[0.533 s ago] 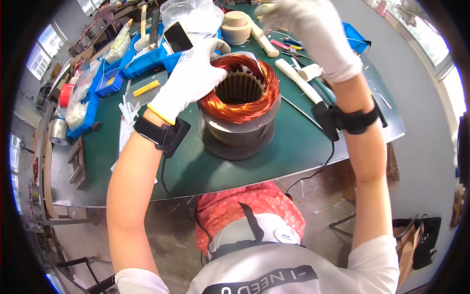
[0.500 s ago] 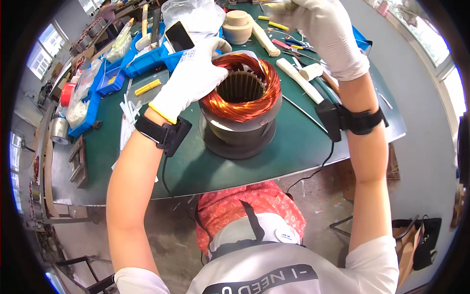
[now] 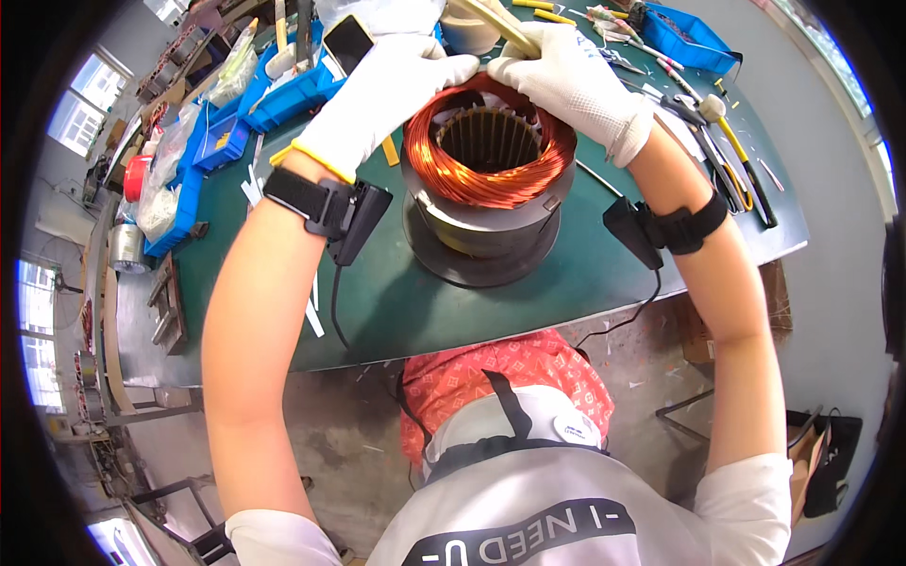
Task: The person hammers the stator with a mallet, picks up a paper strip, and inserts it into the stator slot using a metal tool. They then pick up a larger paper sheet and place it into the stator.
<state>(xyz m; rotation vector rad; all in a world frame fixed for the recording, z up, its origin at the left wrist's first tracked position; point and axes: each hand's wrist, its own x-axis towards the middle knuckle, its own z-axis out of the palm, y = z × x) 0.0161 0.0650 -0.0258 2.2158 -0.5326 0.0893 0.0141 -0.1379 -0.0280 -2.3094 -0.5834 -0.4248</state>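
A motor stator [image 3: 488, 193] with copper windings stands upright on the green workbench [image 3: 396, 302]. My left hand [image 3: 382, 90], in a white glove, rests on the far left rim of the copper coil. Gloved too, my right hand [image 3: 571, 80] lies on the far right rim and grips a pale wooden stick [image 3: 500, 21] that slants up and away from the coil. The two hands almost touch at the back of the stator. Black bands with small boxes sit on both wrists.
Blue bins [image 3: 283, 94] with parts line the bench's left side, with a phone [image 3: 347, 42] leaning there. A roll of tape [image 3: 469, 33] stands behind the stator. Hand tools [image 3: 731, 156] and a blue tray [image 3: 696, 38] lie at the right. A metal can [image 3: 125, 247] sits far left.
My right hand came down from the upper right onto the coil's far rim, now holding the stick. My left hand stayed on the coil's left rim.
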